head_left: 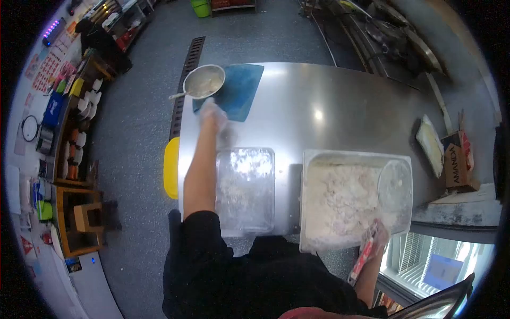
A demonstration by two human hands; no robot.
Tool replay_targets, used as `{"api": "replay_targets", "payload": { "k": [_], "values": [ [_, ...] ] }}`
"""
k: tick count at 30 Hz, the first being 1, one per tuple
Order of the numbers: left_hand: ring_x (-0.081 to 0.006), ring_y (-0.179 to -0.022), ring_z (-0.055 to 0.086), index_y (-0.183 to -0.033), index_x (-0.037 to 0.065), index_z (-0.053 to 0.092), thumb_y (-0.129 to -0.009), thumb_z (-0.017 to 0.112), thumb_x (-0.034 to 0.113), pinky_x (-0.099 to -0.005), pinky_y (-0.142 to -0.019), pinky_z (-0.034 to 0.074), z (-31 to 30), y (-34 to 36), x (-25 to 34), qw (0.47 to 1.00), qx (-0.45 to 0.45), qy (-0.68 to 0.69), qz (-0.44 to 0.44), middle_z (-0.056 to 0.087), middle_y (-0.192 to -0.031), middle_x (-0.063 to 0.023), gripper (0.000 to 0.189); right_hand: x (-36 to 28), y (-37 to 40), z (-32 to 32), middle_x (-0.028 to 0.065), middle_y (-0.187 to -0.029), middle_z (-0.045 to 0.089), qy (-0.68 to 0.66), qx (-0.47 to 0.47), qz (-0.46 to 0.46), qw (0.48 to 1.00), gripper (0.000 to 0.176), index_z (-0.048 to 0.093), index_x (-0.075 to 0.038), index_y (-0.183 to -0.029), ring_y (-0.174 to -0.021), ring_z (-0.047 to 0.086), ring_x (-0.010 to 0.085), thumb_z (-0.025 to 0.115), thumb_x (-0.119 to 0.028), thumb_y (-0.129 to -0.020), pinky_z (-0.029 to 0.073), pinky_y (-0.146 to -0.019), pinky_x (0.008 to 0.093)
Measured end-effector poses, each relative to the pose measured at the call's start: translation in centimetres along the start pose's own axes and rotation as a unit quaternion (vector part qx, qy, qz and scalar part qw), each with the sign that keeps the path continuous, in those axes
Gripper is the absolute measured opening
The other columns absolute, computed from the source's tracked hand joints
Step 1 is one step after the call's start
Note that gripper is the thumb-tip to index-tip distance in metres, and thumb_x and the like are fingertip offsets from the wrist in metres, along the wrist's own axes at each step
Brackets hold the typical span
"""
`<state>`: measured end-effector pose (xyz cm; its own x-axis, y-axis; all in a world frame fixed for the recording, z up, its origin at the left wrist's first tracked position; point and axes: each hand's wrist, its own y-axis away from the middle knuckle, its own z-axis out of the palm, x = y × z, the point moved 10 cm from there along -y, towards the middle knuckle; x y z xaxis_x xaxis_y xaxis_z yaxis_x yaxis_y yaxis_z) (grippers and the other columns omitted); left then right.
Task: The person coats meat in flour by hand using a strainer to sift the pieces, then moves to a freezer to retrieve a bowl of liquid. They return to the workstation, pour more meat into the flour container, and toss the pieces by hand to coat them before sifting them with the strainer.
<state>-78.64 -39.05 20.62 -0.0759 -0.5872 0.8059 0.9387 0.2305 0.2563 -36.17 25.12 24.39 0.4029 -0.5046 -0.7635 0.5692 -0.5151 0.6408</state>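
My left hand (pixel 212 114), in a clear glove, reaches to the near edge of a round metal bowl or sieve (pixel 205 81) with a handle, on a blue cloth (pixel 239 93). Its fingers are too blurred to tell whether they grip. My right hand (pixel 378 237), also gloved and dusted white, closes around a long red-and-white object (pixel 362 260) at the front right corner of a tub (pixel 356 155). White floury stuff (pixel 345 196) fills the tub, with a clear round container (pixel 394 183) at its right. A clear, flour-dusted tray (pixel 245 191) lies beside my left forearm.
The metal table (pixel 340 101) carries all this. A yellow lid or tray (pixel 171 168) juts out at its left edge. On the right are a white bag (pixel 430 146) and an AMANDA box (pixel 455 165). A person in dark clothes (pixel 103 45) is far left, by shelves.
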Motion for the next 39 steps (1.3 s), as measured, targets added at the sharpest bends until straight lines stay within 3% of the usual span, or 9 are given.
{"api": "replay_targets", "payload": {
  "k": [2,3,7,12,17,22,23,29,39],
  "values": [
    [-0.0107,-0.057,0.052,-0.091,0.012,0.061,-0.091,0.058,0.018,-0.0277,-0.048,0.046,-3.8,-4.3,2.0,0.974,0.220,0.045,0.005,0.051,-0.068,0.0018,0.006,-0.3,0.4,0.4,-0.0001,-0.050,0.045,-0.009,0.006,-0.004,1.000,0.020,0.056,-0.012,-0.077,-0.038,0.043,0.0155,0.055,-0.027,-0.090,0.034,-0.034,0.0289],
    [-0.0111,-0.055,0.052,-0.088,0.011,0.060,-0.091,0.058,0.016,-0.0263,-0.047,0.046,-2.5,-6.3,2.9,0.980,0.108,0.165,0.039,0.052,-0.067,0.0017,0.007,-1.3,2.2,0.9,-0.0005,-0.050,0.044,0.029,0.041,-0.009,0.999,0.023,0.056,-0.013,-0.076,-0.038,0.044,0.0153,0.053,-0.028,-0.093,0.035,-0.035,0.0298],
    [-0.0156,-0.058,0.059,-0.085,0.006,0.058,-0.081,0.064,0.004,-0.0277,-0.043,0.047,-6.1,-7.9,2.0,0.950,0.304,0.068,0.013,0.059,-0.071,-0.0055,0.008,-0.1,2.2,-2.1,-0.0004,-0.052,0.046,0.076,0.134,0.004,0.988,0.024,0.057,-0.011,-0.080,-0.039,0.045,0.0164,0.051,-0.029,-0.095,0.037,-0.037,0.0311],
    [-0.0214,-0.065,0.063,-0.094,-0.001,0.059,-0.078,0.065,0.001,-0.0321,-0.045,0.051,-11.1,-13.0,2.5,0.973,0.210,-0.001,0.097,0.063,-0.083,-0.0103,0.018,3.6,-6.0,-12.0,0.0003,-0.055,0.047,0.192,0.053,-0.077,0.977,0.023,0.060,-0.009,-0.087,-0.040,0.045,0.0167,0.052,-0.030,-0.094,0.037,-0.038,0.0308],
    [-0.0156,-0.079,0.062,-0.098,-0.004,0.063,-0.080,0.072,0.011,-0.0300,-0.067,0.050,-2.2,1.8,9.6,0.963,0.185,-0.152,0.126,0.064,-0.088,-0.0065,0.025,1.2,-3.7,-6.1,0.0001,-0.056,0.048,0.099,0.039,-0.039,0.994,0.023,0.062,-0.008,-0.087,-0.044,0.046,0.0144,0.055,-0.028,-0.092,0.036,-0.041,0.0290],
    [-0.0159,-0.088,0.060,-0.105,-0.007,0.061,-0.082,0.072,0.022,-0.0292,-0.078,0.048,-1.7,16.3,5.4,0.979,0.110,-0.154,0.076,0.065,-0.095,-0.0098,0.039,-1.2,-0.7,-0.5,0.0001,-0.058,0.051,0.086,0.029,0.030,0.995,0.024,0.065,-0.005,-0.089,-0.047,0.048,0.0121,0.056,-0.027,-0.088,0.037,-0.043,0.0270],
    [-0.0179,-0.085,0.060,-0.107,-0.008,0.060,-0.082,0.072,0.025,-0.0302,-0.077,0.048,-5.9,22.1,3.6,0.893,0.201,-0.392,0.093,0.064,-0.097,-0.0112,0.043,-0.9,-1.7,-1.6,0.0001,-0.058,0.051,0.091,0.017,0.038,0.995,0.024,0.065,-0.005,-0.089,-0.047,0.048,0.0121,0.056,-0.027,-0.088,0.037,-0.043,0.0270],
    [-0.0198,-0.081,0.060,-0.107,-0.006,0.058,-0.082,0.073,0.021,-0.0331,-0.073,0.050,-8.5,38.0,-7.5,0.942,0.314,-0.111,0.032,0.063,-0.097,-0.0100,0.040,-4.2,-6.0,-0.2,0.0026,-0.060,0.055,0.258,-0.050,-0.059,0.963,0.024,0.067,-0.003,-0.090,-0.046,0.051,0.0129,0.058,-0.025,-0.086,0.039,-0.041,0.0276],
    [-0.0192,-0.093,0.057,-0.130,0.010,0.050,-0.094,0.050,0.045,-0.0303,-0.075,0.049,-8.7,44.3,-11.6,0.912,0.376,-0.133,-0.101,0.058,-0.113,-0.0096,0.051,-3.9,-5.2,4.5,0.0061,-0.066,0.060,0.273,-0.249,-0.023,0.929,0.030,0.064,0.000,-0.100,-0.054,0.057,0.0158,0.057,-0.028,-0.090,0.047,-0.050,0.0295]
  ]
}}
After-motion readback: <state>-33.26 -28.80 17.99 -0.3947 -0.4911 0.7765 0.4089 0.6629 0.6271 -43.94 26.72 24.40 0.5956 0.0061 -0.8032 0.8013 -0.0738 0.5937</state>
